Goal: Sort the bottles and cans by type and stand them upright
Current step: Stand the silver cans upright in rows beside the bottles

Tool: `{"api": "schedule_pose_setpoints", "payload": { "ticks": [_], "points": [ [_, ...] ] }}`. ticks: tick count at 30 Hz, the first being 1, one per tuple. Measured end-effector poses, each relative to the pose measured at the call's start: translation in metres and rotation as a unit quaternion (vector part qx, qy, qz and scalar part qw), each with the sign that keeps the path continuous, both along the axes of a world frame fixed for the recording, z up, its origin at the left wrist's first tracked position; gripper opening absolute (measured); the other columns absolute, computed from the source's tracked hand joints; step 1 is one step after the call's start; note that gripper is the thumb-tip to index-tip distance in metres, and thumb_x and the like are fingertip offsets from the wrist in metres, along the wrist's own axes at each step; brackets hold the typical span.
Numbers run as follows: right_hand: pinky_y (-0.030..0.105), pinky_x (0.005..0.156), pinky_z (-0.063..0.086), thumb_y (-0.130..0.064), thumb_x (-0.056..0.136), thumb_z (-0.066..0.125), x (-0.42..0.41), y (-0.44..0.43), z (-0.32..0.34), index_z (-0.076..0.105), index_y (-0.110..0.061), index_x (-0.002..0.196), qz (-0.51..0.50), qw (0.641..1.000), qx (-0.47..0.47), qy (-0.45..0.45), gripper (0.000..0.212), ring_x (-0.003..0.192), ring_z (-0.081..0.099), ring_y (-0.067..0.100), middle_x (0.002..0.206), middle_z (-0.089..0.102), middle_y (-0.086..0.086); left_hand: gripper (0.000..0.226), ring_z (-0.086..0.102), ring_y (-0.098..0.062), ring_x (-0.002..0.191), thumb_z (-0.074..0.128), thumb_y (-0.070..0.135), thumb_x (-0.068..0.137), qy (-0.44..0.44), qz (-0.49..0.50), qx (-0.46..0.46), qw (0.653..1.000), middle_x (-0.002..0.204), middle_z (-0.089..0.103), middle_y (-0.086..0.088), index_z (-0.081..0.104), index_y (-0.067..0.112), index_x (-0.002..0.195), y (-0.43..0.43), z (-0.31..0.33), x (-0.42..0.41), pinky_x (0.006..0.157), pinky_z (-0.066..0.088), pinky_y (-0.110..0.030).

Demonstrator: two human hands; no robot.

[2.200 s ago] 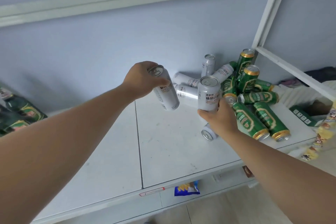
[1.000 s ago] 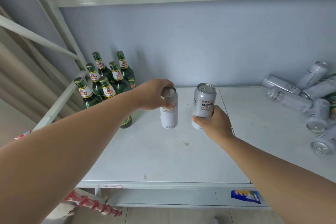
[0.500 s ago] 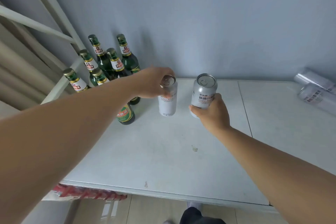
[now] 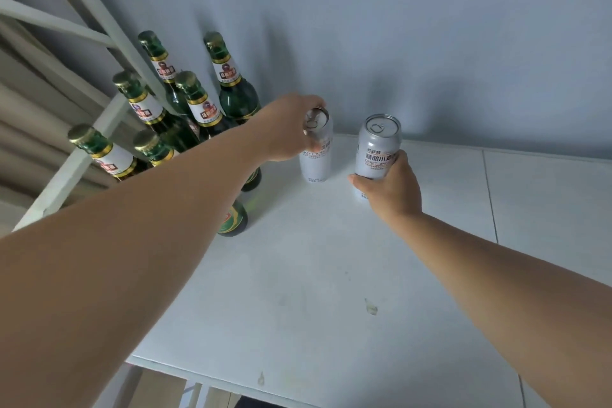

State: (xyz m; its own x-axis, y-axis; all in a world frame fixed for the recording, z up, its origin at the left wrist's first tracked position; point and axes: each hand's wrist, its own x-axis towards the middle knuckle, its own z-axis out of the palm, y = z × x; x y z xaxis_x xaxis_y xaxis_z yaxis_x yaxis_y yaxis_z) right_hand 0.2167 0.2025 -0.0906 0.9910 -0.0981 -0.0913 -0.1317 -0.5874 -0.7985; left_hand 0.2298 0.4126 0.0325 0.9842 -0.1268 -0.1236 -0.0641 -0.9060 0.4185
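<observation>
My left hand point(image 4: 291, 127) grips the left silver can point(image 4: 316, 159) from the top, fingers point(image 4: 309, 142) curled round its rim. My right hand point(image 4: 390, 189) wraps the right silver can point(image 4: 377, 149) low on its body, thumb and fingers curled round it. Both cans are upright at the far middle of the desk point(image 4: 331, 275), close to the wall point(image 4: 397, 26) and a little apart from each other. I cannot tell whether either base sits flat on the desk yet.

The main danger, I think, is on my left. The green bottles point(image 4: 198, 103) stand packed just left of that can, and my forearm crosses right over the nearest ones. If I pull back carelessly, I could clip a neck and topple the whole cluster. Letting go before a base is fully down could tip a tall, narrow can, and it would roll. Setting the two cans too close could also knock one into the other.
</observation>
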Motion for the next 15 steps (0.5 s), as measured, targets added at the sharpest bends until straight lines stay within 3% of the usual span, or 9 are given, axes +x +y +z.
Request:
{"api": "schedule_pose_setpoints", "payload": {
  "ticks": [4, 15],
  "points": [
    [0.041, 0.078, 0.054, -0.04, 0.069, 0.086, 0.02, 0.017, -0.004, 0.048, -0.013, 0.118, -0.013, 1.0, 0.018, -0.008, 0.068, 0.098, 0.064, 0.028, 0.11, 0.066, 0.004, 0.043, 0.062, -0.025, 0.1, 0.074, 0.018, 0.083, -0.001, 0.002, -0.002, 1.0, 0.114, 0.065, 0.0, 0.06, 0.023, 0.123, 0.004, -0.006, 0.016, 0.085, 0.053, -0.038],
    [0.047, 0.091, 0.051, -0.031, 0.071, 0.089, 0.05, 0.045, -0.018, 0.048, -0.003, 0.123, -0.017, 0.999, 0.029, -0.037, 0.072, 0.111, 0.058, 0.034, 0.119, 0.06, 0.013, 0.057, 0.058, -0.026, 0.113, 0.075, 0.016, 0.086, 0.009, 0.004, 0.012, 1.0, 0.129, 0.06, -0.002, 0.053, 0.026, 0.138, 0.01, -0.01, 0.035, 0.095, 0.049, -0.036]
  ]
}}
